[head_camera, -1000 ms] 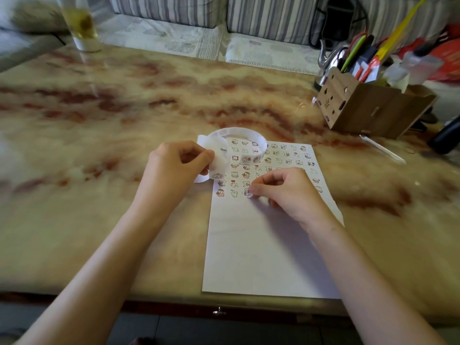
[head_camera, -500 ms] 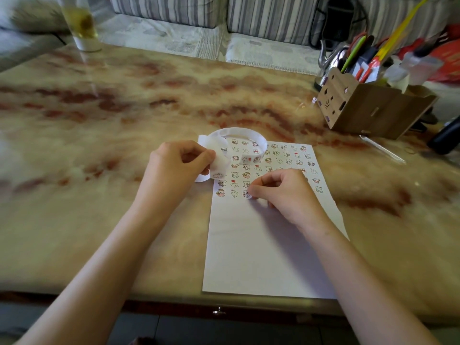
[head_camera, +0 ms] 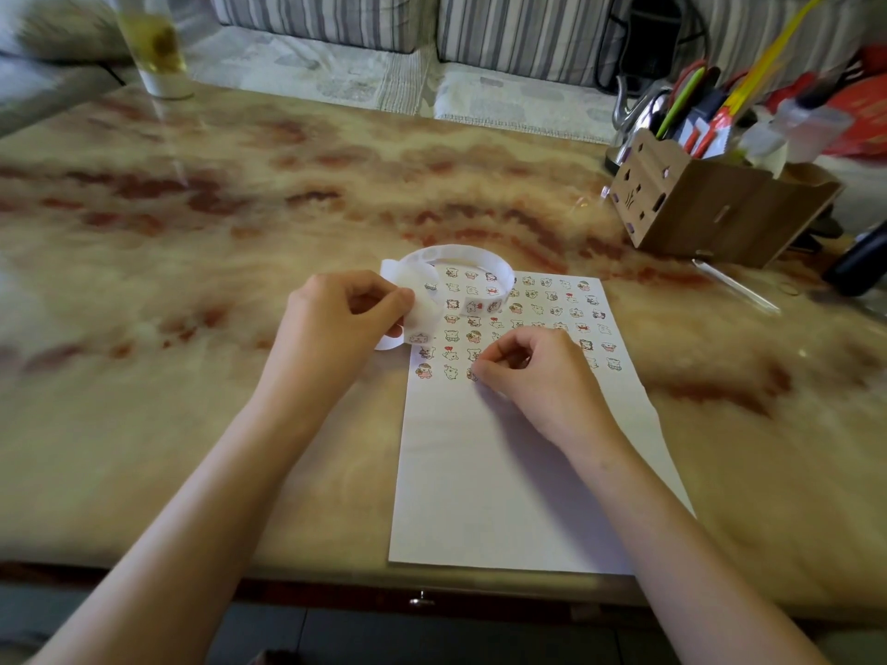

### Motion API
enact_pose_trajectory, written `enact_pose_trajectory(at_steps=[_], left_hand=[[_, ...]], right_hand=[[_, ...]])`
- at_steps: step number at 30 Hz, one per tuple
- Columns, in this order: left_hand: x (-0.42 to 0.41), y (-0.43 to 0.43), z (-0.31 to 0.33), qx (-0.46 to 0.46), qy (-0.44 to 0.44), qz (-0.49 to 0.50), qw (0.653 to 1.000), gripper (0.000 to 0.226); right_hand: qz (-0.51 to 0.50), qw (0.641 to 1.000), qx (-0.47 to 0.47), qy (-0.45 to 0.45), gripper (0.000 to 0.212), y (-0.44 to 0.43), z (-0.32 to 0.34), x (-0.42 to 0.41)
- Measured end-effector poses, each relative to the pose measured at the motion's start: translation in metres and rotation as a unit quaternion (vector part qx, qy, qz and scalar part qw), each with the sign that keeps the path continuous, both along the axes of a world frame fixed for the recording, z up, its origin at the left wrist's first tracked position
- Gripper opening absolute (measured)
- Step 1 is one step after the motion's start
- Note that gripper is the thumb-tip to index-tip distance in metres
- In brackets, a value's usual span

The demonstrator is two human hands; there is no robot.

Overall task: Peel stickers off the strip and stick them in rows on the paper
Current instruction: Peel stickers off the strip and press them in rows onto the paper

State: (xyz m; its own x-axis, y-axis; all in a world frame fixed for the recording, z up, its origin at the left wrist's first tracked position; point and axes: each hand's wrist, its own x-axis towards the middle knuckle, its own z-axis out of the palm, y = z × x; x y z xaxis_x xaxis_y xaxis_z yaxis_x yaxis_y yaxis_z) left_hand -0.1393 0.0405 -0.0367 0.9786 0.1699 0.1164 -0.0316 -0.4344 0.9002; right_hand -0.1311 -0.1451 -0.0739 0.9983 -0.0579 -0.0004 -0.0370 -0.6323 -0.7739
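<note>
A white sheet of paper [head_camera: 509,477] lies on the marble table, its far half filled with rows of small cartoon stickers [head_camera: 537,309]. A curled white sticker strip [head_camera: 461,261] loops over the paper's far left corner. My left hand [head_camera: 336,324] pinches the strip's near end between thumb and fingers. My right hand [head_camera: 542,376] rests on the paper with fingers curled, and its fingertips press a sticker [head_camera: 472,374] at the end of the nearest row. That sticker is mostly hidden under the fingertips.
A wooden organizer box [head_camera: 715,208] with pens and scissors stands at the far right, with a thin clear stick [head_camera: 734,285] lying before it. A glass of yellow drink [head_camera: 156,45] stands at the far left. A striped sofa sits behind the table.
Almost nothing has moved. My right hand's fingertips have stayed on the same spot of the nearest row, and my left hand has kept its pinch on the strip.
</note>
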Motion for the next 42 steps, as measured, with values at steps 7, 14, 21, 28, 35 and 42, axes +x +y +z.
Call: enact_pose_trajectory(at_steps=[7, 14, 21, 28, 35, 42], left_hand=[[-0.001, -0.001, 0.000, -0.002, 0.002, 0.001, 1.000, 0.016], [0.000, -0.001, 0.000, -0.004, 0.000, 0.000, 1.000, 0.017], [0.001, -0.001, -0.001, -0.003, -0.003, -0.003, 1.000, 0.017], [0.001, -0.003, -0.002, -0.020, -0.006, -0.007, 1.000, 0.017], [0.002, -0.004, 0.000, -0.050, -0.019, -0.012, 0.998, 0.016], [0.001, -0.009, 0.004, -0.085, -0.049, -0.025, 0.995, 0.021]], right_hand=[[0.011, 1.000, 0.004, -0.004, 0.020, -0.004, -0.002, 0.005], [0.011, 1.000, 0.018, 0.002, 0.030, -0.006, -0.001, 0.005], [0.023, 1.000, 0.005, 0.004, 0.018, -0.009, -0.002, 0.009], [0.041, 0.999, 0.025, 0.016, 0.020, -0.010, -0.002, 0.009], [0.036, 0.998, 0.053, 0.024, 0.010, -0.008, 0.004, 0.004], [0.094, 0.979, 0.100, -0.152, 0.013, 0.012, 0.034, -0.016]])
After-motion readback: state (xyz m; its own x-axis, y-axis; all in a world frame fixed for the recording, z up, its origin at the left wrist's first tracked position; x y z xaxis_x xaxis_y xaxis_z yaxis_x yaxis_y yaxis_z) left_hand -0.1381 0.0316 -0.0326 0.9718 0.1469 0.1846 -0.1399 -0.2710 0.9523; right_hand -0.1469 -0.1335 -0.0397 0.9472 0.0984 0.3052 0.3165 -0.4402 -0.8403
